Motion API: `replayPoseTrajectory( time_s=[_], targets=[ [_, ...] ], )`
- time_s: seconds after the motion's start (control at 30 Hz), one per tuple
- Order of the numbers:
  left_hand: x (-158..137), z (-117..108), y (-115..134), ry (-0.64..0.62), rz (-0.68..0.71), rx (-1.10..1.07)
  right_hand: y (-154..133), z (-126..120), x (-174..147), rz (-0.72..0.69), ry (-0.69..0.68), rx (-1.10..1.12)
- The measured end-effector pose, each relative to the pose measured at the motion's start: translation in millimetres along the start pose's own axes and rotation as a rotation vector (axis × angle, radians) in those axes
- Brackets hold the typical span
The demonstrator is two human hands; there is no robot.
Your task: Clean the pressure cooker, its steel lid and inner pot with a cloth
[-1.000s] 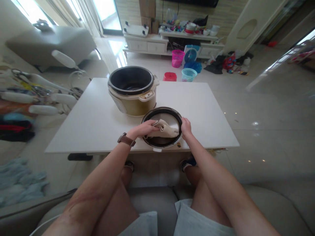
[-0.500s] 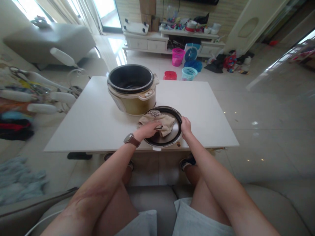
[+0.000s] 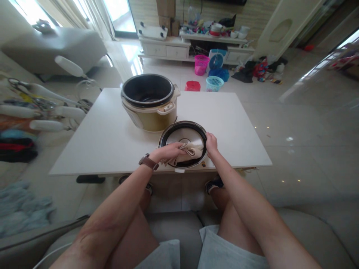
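Note:
A round pot lid [image 3: 179, 136] lies inner side up at the table's near edge, its metal middle ringed by a black seal. My left hand [image 3: 171, 150], with a watch on its wrist, is closed on a beige cloth [image 3: 193, 151] that rests against the lower part of the lid's inside. With bent fingers, my right hand [image 3: 211, 143] grips the lid's right rim. Just beyond the lid, to the left, stands an electric pressure cooker [image 3: 151, 118] with a gold and white body. Its top is uncovered and shows a dark inner pot [image 3: 148, 89].
The white table [image 3: 92, 138] carries the cooker and lid. Behind it on the floor are a pink basket [image 3: 201, 65], a light blue basket [image 3: 214, 83] and a red stool-like object [image 3: 192, 86]. A white cabinet [image 3: 178, 51] stands by the wall. My knees are below the table's near edge.
My left hand has drawn the cloth from the lid's upper left down to its lower part, bunching it and baring the metal middle. My right hand stays on the rim.

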State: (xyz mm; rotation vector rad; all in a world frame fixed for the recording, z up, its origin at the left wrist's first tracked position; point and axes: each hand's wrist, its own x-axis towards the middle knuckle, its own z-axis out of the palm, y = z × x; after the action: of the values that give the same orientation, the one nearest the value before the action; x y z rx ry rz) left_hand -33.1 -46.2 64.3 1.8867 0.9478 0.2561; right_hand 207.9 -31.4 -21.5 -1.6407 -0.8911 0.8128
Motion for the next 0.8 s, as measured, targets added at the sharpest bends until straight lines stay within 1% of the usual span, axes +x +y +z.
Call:
replayPoseTrajectory(
  time_s=[0.03, 0.07, 0.17, 0.2, 0.23, 0.3, 0.4, 0.53, 0.6, 0.67, 0.7, 0.73, 0.77, 0.8],
  targets=[
    [2.1, -2.0, -2.3, 0.023, -0.01, -0.145, -0.5, -0.3, 0.2, 0.014, -0.002, 0.006],
    [4.3, -4.5, -4.3, 0.077, -0.03, -0.291, -1.3, -0.7, 0.4, 0.026, -0.008, 0.009],
    [9.9, -12.3, -6.6, 0.37, -0.08, -0.674, -6.6, -2.9, 0.8, 0.041, -0.031, -0.004],
    [11.0, -14.4, -5.9, 0.442, -0.082, -0.773, -8.9, -3.9, 0.9, 0.042, -0.039, -0.017],
    [11.6, -16.1, -4.7, 0.482, -0.077, -0.848, -11.4, -4.9, 1.1, 0.041, -0.046, -0.032],
    [11.9, -18.0, -1.2, 0.48, -0.053, -0.926, -16.0, -6.6, 1.7, 0.036, -0.062, -0.062],
    [11.4, -17.2, 4.5, 0.41, -0.039, -1.01, -20.9, -8.1, 3.3, 0.025, -0.091, -0.118],
    [12.4, -12.7, 10.9, 0.324, -0.035, -1.252, -27.5, -11.1, 3.1, 0.011, -0.06, -0.177],
    [13.2, -10.7, 14.0, 0.298, -0.023, -1.394, -34.5, -14.6, 0.4, -0.081, -0.009, -0.206],
    [13.4, -9.2, 17.3, 0.285, -0.01, -1.526, -44.2, -18.6, -4.7, -0.233, 0.077, -0.215],
    [13.1, -8.6, 19.0, 0.281, 0.0, -1.576, -49.4, -20.1, -8.1, -0.3, 0.119, -0.194],
    [12.5, -8.1, 20.8, 0.281, 0.014, -1.614, -54.4, -20.9, -12.2, -0.338, 0.144, -0.15],
    [11.6, -7.7, 22.5, 0.285, 0.031, -1.642, -58.8, -20.6, -16.9, -0.336, 0.141, -0.086],
    [10.6, -7.4, 24.4, 0.292, 0.047, -1.66, -62.3, -19.1, -22.3, -0.291, 0.117, -0.009]
  ],
)
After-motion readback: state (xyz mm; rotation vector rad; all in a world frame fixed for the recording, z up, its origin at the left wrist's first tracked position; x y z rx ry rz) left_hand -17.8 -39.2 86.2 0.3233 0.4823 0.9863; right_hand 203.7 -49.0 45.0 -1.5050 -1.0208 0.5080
